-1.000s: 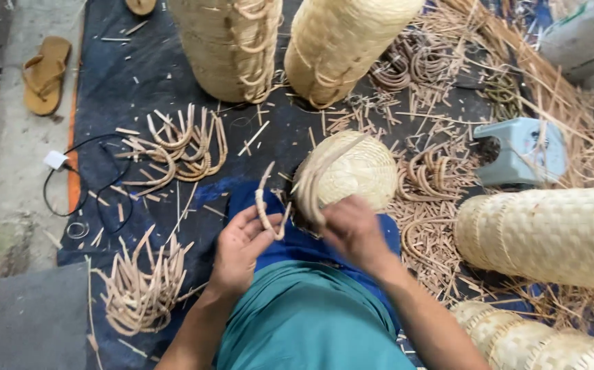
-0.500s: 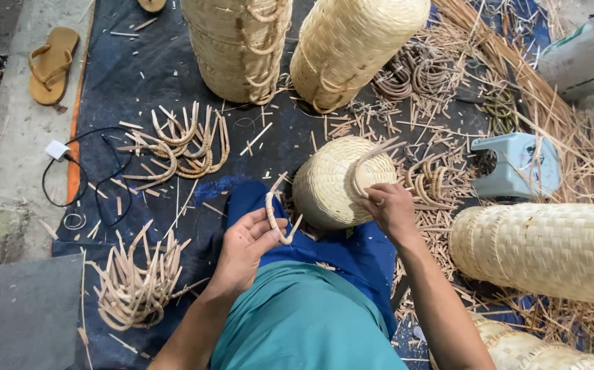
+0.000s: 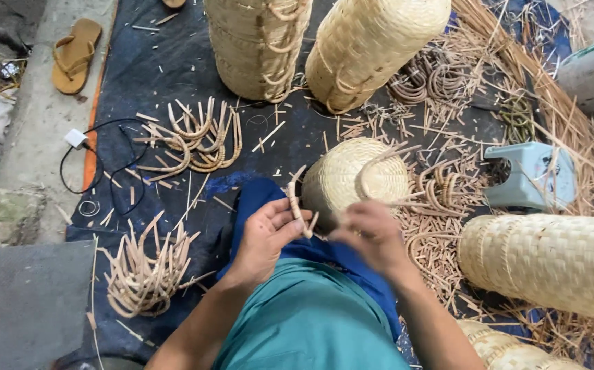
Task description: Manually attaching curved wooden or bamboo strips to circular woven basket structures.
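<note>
Two bare hands work at the near centre, over a blue cloth (image 3: 262, 195) on the person's lap. Left hand (image 3: 264, 236): fingers curled around a short curved cane handle (image 3: 295, 202), which stands up between the fingers and touches the near left edge of a small round woven basket (image 3: 355, 177). Right hand (image 3: 371, 231): just right of the handle and near the basket's near rim; motion blur hides the fingers, so its grip cannot be told. The basket lies on its side, just beyond both hands; a cane loop arches over its right face, and its inside is not visible.

Left of the hands, two heaps of bent cane pieces (image 3: 197, 140) (image 3: 147, 274) lie on a dark mat (image 3: 139, 68). At far centre stand two tall basket stacks (image 3: 259, 41) (image 3: 372, 44), cut off by the top edge. At right lie a pale blue stool (image 3: 531, 175) and a third stack on its side (image 3: 550, 260), cut off at the frame edge.
</note>
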